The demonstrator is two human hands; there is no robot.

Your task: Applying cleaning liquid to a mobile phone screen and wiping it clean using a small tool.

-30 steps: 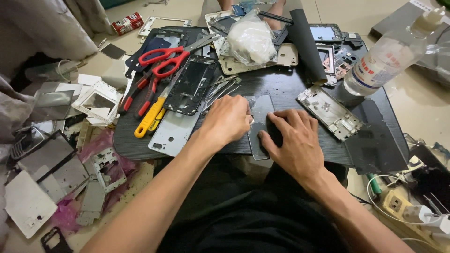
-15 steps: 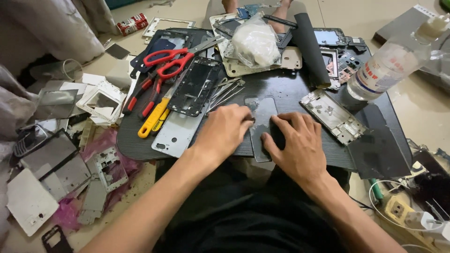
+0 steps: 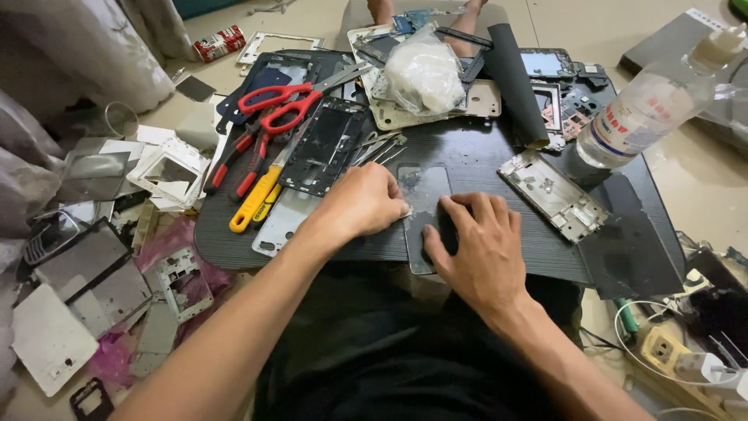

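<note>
both hands (image 3: 421, 226) flat on phone panel (image 3: 425, 199)

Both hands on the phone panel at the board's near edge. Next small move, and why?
Probably keep the right hand pressing the dark panel flat while the left hand works along its left edge. The panel overhangs the near edge of the black board, so lifting the right hand would likely let it slip or tip.

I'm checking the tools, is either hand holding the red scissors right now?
No, the red scissors lie untouched on the dark board, while the left hand and right hand press on a flat phone panel.
</note>
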